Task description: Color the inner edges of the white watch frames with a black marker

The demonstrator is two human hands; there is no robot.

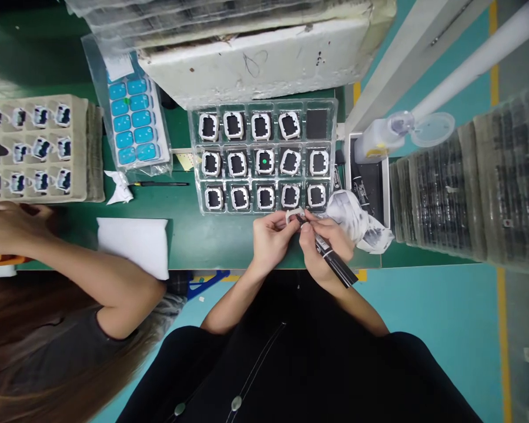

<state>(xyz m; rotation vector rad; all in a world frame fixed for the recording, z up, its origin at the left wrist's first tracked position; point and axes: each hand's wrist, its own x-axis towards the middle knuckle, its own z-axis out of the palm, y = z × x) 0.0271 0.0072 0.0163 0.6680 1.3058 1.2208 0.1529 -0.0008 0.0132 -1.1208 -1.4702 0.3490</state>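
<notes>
Close to the table's front edge, my left hand [271,238] pinches a small white frame [295,212] between thumb and fingers. My right hand [326,241] grips a black marker pen [335,262], its tip end up against the frame; the exact contact is hidden by my fingers. Just beyond both hands lies a clear plastic tray [273,145] with rows of similar white frames around dark centres. Its far right pocket [316,123] has no frame in it. A crumpled, stained white cloth [350,217] rests right beside my right hand.
A white box [385,194] with a marker and a plastic bottle [379,140] stands right, near stacked trays [467,188]. A foam block [255,61] borders the back. Leftward are bagged blue parts [134,120], a brush [161,184], white sheets [134,244] and a co-worker's arm [92,258].
</notes>
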